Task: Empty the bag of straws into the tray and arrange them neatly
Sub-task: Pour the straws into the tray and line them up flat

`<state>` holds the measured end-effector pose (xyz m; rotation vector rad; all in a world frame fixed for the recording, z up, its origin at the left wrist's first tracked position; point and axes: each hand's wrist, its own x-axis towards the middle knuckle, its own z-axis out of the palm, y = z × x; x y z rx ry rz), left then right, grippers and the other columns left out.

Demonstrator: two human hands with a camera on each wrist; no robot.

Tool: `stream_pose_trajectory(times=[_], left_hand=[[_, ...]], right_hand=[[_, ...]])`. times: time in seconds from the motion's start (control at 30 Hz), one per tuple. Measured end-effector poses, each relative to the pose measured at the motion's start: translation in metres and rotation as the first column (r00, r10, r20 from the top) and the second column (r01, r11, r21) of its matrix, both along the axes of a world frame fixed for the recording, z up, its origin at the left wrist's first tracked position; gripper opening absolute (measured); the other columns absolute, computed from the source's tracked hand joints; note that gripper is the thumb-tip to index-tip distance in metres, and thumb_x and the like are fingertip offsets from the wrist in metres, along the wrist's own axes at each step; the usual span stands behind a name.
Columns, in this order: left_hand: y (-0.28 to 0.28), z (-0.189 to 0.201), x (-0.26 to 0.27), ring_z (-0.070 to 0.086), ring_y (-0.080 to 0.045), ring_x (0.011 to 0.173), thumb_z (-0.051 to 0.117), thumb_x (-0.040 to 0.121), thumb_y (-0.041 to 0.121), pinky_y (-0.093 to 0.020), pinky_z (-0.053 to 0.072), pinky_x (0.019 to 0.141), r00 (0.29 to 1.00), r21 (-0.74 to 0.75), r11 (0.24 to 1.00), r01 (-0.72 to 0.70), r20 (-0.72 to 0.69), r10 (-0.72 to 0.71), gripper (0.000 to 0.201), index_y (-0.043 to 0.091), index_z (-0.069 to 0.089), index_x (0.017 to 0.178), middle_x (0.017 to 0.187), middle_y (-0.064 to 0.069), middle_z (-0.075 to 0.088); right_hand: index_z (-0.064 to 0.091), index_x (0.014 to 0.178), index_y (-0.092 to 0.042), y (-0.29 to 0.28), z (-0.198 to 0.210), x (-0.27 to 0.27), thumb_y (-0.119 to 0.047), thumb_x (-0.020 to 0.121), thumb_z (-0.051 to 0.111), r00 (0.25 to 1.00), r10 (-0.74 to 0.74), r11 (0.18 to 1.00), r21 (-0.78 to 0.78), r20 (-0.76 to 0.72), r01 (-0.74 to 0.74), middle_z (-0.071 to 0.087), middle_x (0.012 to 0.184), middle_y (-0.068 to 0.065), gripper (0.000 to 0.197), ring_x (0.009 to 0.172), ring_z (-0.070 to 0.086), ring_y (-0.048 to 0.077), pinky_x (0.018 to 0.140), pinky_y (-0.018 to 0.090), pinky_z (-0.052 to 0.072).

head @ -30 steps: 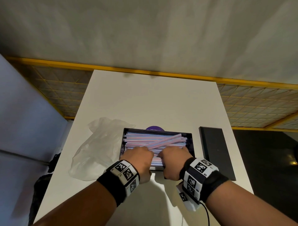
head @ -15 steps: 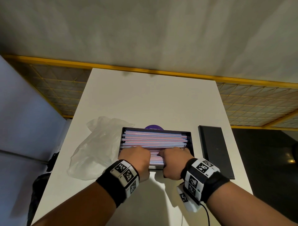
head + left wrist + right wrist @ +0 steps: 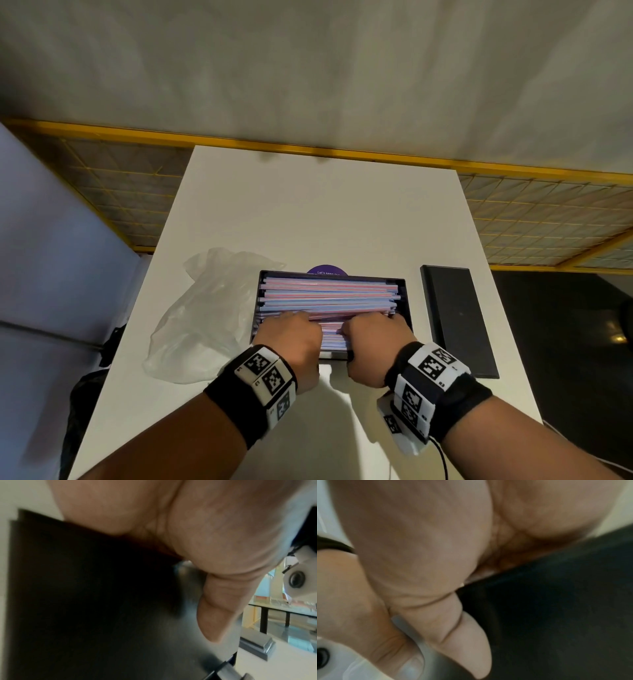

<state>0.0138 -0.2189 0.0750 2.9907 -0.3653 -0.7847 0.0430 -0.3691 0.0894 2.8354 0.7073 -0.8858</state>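
A black tray [image 3: 407, 301] sits mid-table, filled with pink and blue straws [image 3: 329, 296] lying parallel, left to right. My left hand [image 3: 291, 327] and right hand [image 3: 373, 327] are side by side at the tray's near edge. Their fingers curl over the near wall onto the straws. In the left wrist view the left thumb [image 3: 217, 608] lies against the outside of the dark tray wall [image 3: 85, 588]. The right thumb [image 3: 457, 635] does the same on the tray wall [image 3: 556, 601] in the right wrist view. The fingertips are hidden. The clear plastic bag [image 3: 205, 318] lies crumpled and flat left of the tray.
A flat black lid [image 3: 459, 318] lies right of the tray, near the table's right edge. A purple round sticker [image 3: 327, 270] shows just behind the tray. The white table [image 3: 325, 212] stretches back to a yellow-framed mesh fence [image 3: 137, 192].
Straws that lay slanted across the top of the pile now lie parallel with the others. Both hands have stayed at the tray's near edge, with the fingers shifting slightly on the straws.
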Motion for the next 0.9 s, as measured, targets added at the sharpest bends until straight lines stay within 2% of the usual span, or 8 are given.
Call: stream_pose_trajectory(times=[0.1, 0.2, 0.33, 0.5, 0.6, 0.7, 0.77, 0.9], left_hand=[[0.001, -0.001, -0.002, 0.056, -0.028, 0.112, 0.057, 0.087, 0.026, -0.038, 0.046, 0.086, 1.0, -0.047, 0.999, 0.003, 0.029, -0.001, 0.029, 0.019, 0.059, 0.115, 0.117, -0.004, 0.056], [0.0, 0.002, -0.003, 0.058, -0.027, 0.112, 0.058, 0.087, 0.03, -0.037, 0.048, 0.087, 1.0, -0.011, 1.0, -0.013, -0.027, 0.013, 0.032, 0.022, 0.059, 0.117, 0.116, -0.002, 0.059], [0.007, 0.001, -0.005, 0.061, -0.027, 0.106, 0.057, 0.086, 0.025, -0.032, 0.044, 0.081, 0.999, 0.073, 0.996, -0.043, -0.013, 0.044, 0.021, 0.021, 0.064, 0.106, 0.108, -0.002, 0.066], [0.001, -0.005, -0.013, 0.055, -0.028, 0.107, 0.059, 0.084, 0.019, -0.035, 0.042, 0.082, 0.994, -0.003, 0.999, -0.035, 0.102, 0.035, 0.032, 0.016, 0.056, 0.116, 0.113, -0.006, 0.058], [-0.001, 0.003, -0.017, 0.057, -0.029, 0.082, 0.067, 0.062, 0.012, -0.033, 0.033, 0.064, 0.967, -0.127, 0.991, 0.042, 0.256, -0.008, 0.032, 0.016, 0.059, 0.093, 0.088, -0.005, 0.057], [0.009, -0.001, -0.019, 0.054, -0.03, 0.065, 0.069, 0.051, 0.01, -0.033, 0.039, 0.054, 0.929, -0.267, 0.957, 0.109, 0.369, -0.003, 0.029, 0.017, 0.056, 0.076, 0.073, -0.004, 0.053], [0.012, -0.005, -0.017, 0.059, -0.03, 0.076, 0.068, 0.064, 0.015, -0.035, 0.047, 0.06, 0.968, -0.291, 0.954, 0.078, 0.252, -0.002, 0.022, 0.018, 0.058, 0.084, 0.081, -0.003, 0.057], [0.012, -0.017, -0.011, 0.06, -0.026, 0.104, 0.052, 0.089, 0.024, -0.033, 0.044, 0.075, 0.997, -0.084, 0.996, -0.017, 0.074, 0.023, 0.02, 0.022, 0.062, 0.106, 0.106, -0.001, 0.06]], right_hand=[[0.062, 0.1, -0.024, 0.002, 0.005, -0.004, -0.021, 0.078, 0.055, 0.998, 0.021, 0.999, 0.043, 0.059, -0.023, 0.061, 0.107, 0.002, 0.023, 0.105, 0.058, 0.028, 0.097, 0.041, 0.042], [0.057, 0.101, -0.022, 0.006, 0.001, -0.008, -0.015, 0.08, 0.054, 0.999, 0.014, 0.998, 0.061, -0.043, -0.011, 0.063, 0.107, 0.004, 0.023, 0.104, 0.061, 0.03, 0.092, 0.039, 0.045], [0.065, 0.108, -0.023, -0.012, -0.008, -0.001, -0.031, 0.078, 0.054, 0.999, -0.032, 0.999, -0.041, -0.031, 0.031, 0.07, 0.102, 0.001, 0.032, 0.101, 0.065, 0.028, 0.091, 0.036, 0.046], [0.062, 0.112, -0.021, -0.005, -0.009, -0.002, -0.026, 0.078, 0.053, 0.996, -0.045, 0.999, -0.034, -0.077, 0.043, 0.069, 0.105, 0.004, 0.035, 0.101, 0.065, 0.029, 0.09, 0.038, 0.05], [0.056, 0.097, -0.021, -0.006, 0.001, -0.006, -0.026, 0.079, 0.054, 0.999, -0.029, 1.0, 0.01, 0.022, 0.028, 0.066, 0.1, 0.002, 0.019, 0.096, 0.063, 0.029, 0.087, 0.036, 0.047], [0.058, 0.104, -0.026, -0.016, 0.009, -0.011, -0.027, 0.082, 0.054, 0.988, -0.016, 0.997, 0.08, 0.153, 0.003, 0.062, 0.105, -0.001, 0.022, 0.102, 0.059, 0.027, 0.086, 0.036, 0.041], [0.062, 0.108, -0.027, -0.015, 0.005, -0.017, -0.023, 0.084, 0.053, 0.991, -0.033, 0.99, 0.139, 0.127, 0.015, 0.06, 0.108, -0.002, 0.026, 0.105, 0.057, 0.027, 0.088, 0.035, 0.042], [0.069, 0.105, -0.023, -0.008, -0.014, -0.02, -0.018, 0.082, 0.048, 0.999, -0.036, 0.993, 0.116, 0.01, 0.035, 0.065, 0.109, 0.003, 0.031, 0.106, 0.061, 0.03, 0.09, 0.039, 0.05]])
